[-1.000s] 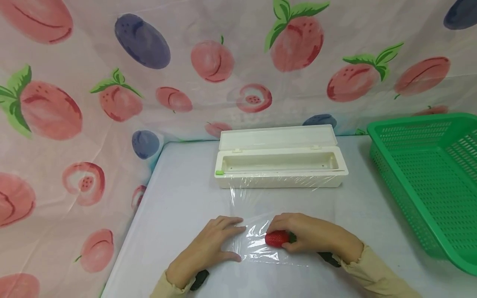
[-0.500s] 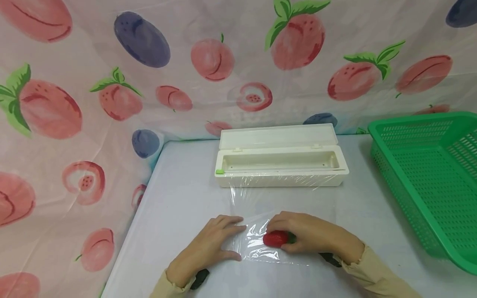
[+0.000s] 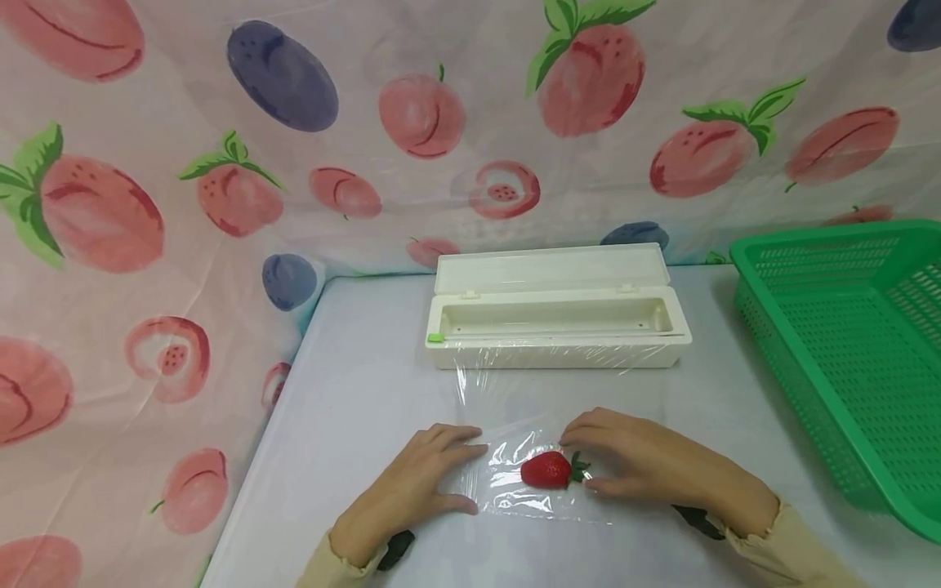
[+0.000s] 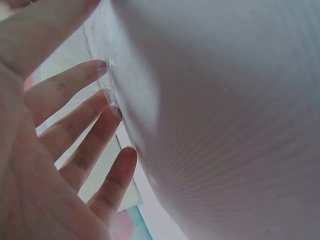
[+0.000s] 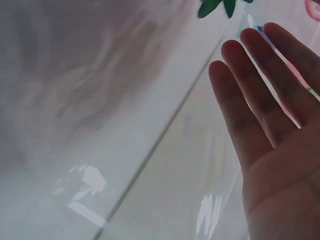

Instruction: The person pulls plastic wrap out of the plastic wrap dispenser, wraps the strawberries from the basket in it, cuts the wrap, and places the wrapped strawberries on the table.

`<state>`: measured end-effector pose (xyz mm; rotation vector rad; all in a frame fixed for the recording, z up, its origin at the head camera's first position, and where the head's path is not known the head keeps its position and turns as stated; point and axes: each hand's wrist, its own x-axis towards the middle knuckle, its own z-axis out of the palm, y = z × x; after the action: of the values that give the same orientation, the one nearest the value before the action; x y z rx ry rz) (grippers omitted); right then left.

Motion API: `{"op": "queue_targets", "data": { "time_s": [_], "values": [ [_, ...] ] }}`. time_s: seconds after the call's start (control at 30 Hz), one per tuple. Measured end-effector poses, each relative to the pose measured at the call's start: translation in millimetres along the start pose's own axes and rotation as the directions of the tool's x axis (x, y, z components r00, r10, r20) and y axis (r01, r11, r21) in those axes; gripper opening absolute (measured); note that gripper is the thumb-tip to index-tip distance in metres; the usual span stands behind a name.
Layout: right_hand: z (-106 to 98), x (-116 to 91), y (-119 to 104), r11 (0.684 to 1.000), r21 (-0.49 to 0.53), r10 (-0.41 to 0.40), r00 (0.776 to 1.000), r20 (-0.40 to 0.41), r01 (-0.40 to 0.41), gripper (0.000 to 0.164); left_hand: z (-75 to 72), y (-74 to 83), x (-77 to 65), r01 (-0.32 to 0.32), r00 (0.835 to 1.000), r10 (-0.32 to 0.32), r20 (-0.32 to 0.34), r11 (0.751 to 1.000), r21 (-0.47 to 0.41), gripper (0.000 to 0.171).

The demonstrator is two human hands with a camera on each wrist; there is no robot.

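Observation:
A red strawberry (image 3: 546,470) with green leaves lies on its side on a sheet of clear plastic wrap (image 3: 507,498), leaves to the right. The sheet runs over the white table from the front of a cream wrap dispenser box (image 3: 559,356). At the sheet's left edge rests my left hand (image 3: 415,482), fingers spread, fingertips touching the film, as the left wrist view also shows. Just right of the strawberry, my right hand (image 3: 647,457) has its fingers apart and holds nothing. In the right wrist view its straight fingers (image 5: 255,90) show, with the green leaves (image 5: 217,6) beyond.
The dispenser's lid (image 3: 551,269) is up at the back, with a green slider (image 3: 436,337) at its left end. A green plastic basket (image 3: 779,367) stands on the right. Fruit-printed cloth (image 3: 353,98) hangs behind and to the left of the table (image 3: 345,351).
My right hand has let go of the strawberry and drawn back to the right. The strawberry now lies on the wrap. My left hand has stayed in place.

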<state>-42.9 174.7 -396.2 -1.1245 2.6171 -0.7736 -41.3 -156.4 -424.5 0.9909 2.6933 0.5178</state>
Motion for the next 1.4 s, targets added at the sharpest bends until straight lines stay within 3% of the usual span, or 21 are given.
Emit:
{"op": "queue_targets", "data": {
  "time_s": [0.23, 0.53, 0.7, 0.97, 1.13, 1.27, 1.4],
  "values": [
    [0.4, -18.8, 13.6, 1.0, 0.008, -0.011, 0.998, -0.055, 0.012, 0.039, -0.1, -0.5, 0.4, -0.017, 1.0, 0.017, -0.007, 1.0, 0.018, 0.07],
    [9.6, -37.3, 26.4, 0.999, -0.04, -0.021, 0.994, -0.109, 0.017, 0.044, -0.4, -0.1, -1.2, -0.02, 1.0, 0.02, 0.002, 1.0, 0.023, 0.07],
    [10.4, -42.9, 31.9, 1.0, -0.018, -0.026, 0.996, -0.087, 0.025, 0.048, -0.6, -0.2, -1.9, -0.02, 1.0, 0.02, -0.001, 1.0, 0.022, 0.07],
    [14.2, -52.6, 41.3, 0.994, 0.004, -0.11, 0.989, -0.096, 0.111, 0.048, -1.1, -1.8, -2.0, -0.059, 0.997, 0.059, -0.05, 0.998, -0.009, 0.033],
    [14.5, -59.7, 45.7, 0.994, 0.047, -0.096, 0.993, -0.07, 0.099, 0.047, -2.2, -2.8, -2.9, -0.022, 1.0, 0.022, -0.001, 0.999, -0.044, 0.026],
    [13.4, -63.1, 47.4, 0.992, 0.078, -0.093, 0.994, -0.055, 0.097, 0.045, -4.6, -5.3, -4.1, 0.013, 0.998, -0.008, 0.063, 0.996, -0.087, 0.031],
    [11.8, -66.7, 49.2, 0.989, 0.11, -0.096, 0.995, -0.04, 0.1, 0.043, -7.7, -9.2, -5.3, -0.011, 0.995, 0.021, 0.093, 0.994, -0.105, 0.039]
  ]
}}
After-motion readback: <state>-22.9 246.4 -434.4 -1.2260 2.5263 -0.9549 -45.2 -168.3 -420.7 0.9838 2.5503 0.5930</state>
